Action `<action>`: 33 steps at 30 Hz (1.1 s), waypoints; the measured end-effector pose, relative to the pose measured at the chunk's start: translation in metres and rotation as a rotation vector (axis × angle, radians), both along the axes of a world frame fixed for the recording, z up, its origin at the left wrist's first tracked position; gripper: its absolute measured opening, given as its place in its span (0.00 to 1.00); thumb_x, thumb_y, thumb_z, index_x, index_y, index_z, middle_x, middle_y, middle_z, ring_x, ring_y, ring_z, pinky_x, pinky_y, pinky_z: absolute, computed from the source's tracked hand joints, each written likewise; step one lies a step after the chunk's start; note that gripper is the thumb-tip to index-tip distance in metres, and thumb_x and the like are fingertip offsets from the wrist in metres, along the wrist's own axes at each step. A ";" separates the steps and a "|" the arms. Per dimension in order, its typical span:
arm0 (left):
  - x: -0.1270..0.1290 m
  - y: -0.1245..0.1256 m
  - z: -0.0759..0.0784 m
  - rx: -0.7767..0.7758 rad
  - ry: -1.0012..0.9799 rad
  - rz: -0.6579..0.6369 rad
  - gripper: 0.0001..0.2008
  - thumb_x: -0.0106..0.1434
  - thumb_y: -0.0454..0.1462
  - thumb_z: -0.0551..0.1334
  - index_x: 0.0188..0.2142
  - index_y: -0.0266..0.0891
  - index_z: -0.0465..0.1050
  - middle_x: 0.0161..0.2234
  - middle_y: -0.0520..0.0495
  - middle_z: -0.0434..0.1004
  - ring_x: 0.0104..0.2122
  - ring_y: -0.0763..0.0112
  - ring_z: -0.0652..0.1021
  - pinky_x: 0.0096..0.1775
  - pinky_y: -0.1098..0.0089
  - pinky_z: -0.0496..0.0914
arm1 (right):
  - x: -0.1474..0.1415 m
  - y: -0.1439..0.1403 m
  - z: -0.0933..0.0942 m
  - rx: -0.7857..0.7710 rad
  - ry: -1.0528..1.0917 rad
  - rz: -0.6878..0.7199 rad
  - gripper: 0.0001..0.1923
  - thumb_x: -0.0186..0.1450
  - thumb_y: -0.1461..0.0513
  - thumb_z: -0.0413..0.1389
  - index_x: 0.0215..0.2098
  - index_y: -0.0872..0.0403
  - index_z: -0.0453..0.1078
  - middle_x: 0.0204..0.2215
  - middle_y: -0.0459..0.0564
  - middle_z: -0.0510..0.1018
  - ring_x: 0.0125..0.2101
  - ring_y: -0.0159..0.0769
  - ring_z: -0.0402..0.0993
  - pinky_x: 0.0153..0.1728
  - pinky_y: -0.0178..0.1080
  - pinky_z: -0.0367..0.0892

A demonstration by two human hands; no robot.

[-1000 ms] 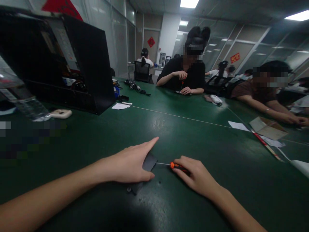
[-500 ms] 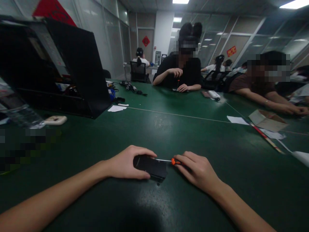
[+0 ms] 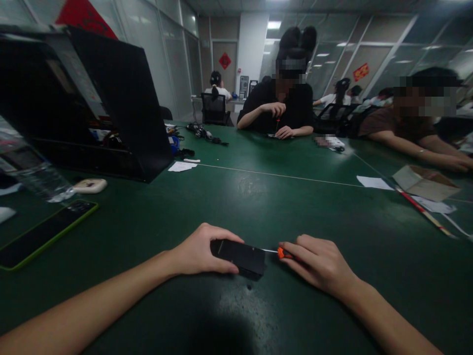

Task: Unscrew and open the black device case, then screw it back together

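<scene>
A flat phone [image 3: 44, 231] with a green edge, blurred out before, now shows on the green table [image 3: 258, 197]. The left hand [image 3: 199, 254] still clamps the black box [image 3: 242, 256] there; the right hand [image 3: 321, 264] grips the screwdriver [image 3: 283, 253], tip at the box. No writing is readable.
</scene>
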State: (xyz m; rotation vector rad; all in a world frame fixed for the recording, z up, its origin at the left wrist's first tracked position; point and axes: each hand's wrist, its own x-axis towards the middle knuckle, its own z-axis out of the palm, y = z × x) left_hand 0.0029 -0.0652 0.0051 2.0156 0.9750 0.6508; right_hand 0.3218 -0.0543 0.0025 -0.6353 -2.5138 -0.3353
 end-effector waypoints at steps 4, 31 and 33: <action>0.002 -0.002 -0.002 0.017 -0.025 -0.012 0.27 0.53 0.48 0.75 0.50 0.39 0.80 0.44 0.43 0.84 0.41 0.62 0.81 0.42 0.67 0.71 | -0.006 -0.004 0.001 0.049 0.005 0.025 0.11 0.71 0.60 0.56 0.44 0.59 0.76 0.24 0.48 0.75 0.22 0.31 0.69 0.21 0.35 0.63; 0.010 -0.014 -0.002 0.126 -0.072 -0.049 0.26 0.54 0.47 0.75 0.50 0.39 0.80 0.45 0.43 0.85 0.42 0.60 0.83 0.45 0.67 0.71 | -0.026 -0.010 -0.001 -0.244 0.005 0.048 0.12 0.70 0.64 0.52 0.49 0.59 0.72 0.30 0.52 0.78 0.28 0.36 0.72 0.26 0.37 0.66; 0.011 -0.014 -0.003 0.071 -0.125 -0.023 0.24 0.55 0.46 0.75 0.49 0.39 0.81 0.44 0.43 0.85 0.42 0.60 0.82 0.45 0.66 0.70 | -0.026 -0.007 -0.001 -0.385 0.008 0.040 0.11 0.71 0.63 0.51 0.47 0.57 0.73 0.30 0.51 0.78 0.29 0.35 0.73 0.29 0.37 0.68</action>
